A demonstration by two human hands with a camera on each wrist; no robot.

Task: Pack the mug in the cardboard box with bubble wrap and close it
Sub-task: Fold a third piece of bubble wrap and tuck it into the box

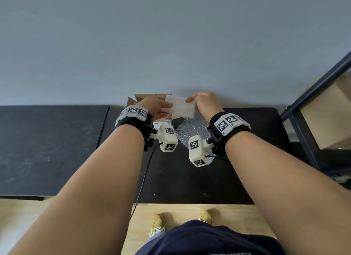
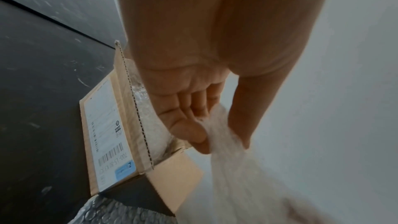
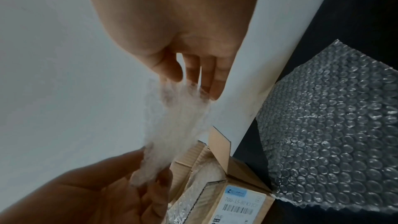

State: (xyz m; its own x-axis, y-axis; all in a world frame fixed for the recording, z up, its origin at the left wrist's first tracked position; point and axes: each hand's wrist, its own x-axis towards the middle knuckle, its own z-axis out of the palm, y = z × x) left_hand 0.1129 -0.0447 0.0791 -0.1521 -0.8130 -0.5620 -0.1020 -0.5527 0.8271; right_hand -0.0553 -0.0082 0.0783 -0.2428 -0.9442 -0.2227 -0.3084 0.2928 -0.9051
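Both hands hold a small sheet of bubble wrap [image 1: 181,106] in the air above the open cardboard box [image 1: 163,119] at the wall. My left hand [image 1: 157,106] pinches its left end [image 2: 217,134] between thumb and fingers. My right hand [image 1: 203,102] pinches the right end [image 3: 183,98]. The box [image 2: 107,134] stands on the black table with its flaps [image 3: 219,142] up and a white label on its side. Bubble wrap [image 3: 206,171] lies inside the box. The mug is not visible in any view.
A larger bubble wrap sheet [image 1: 191,135] lies flat on the black table [image 1: 190,178] to the right of the box, also in the right wrist view [image 3: 333,134]. A grey wall [image 1: 171,45] is right behind the box. A dark metal frame [image 1: 307,106] with a cardboard carton stands at right.
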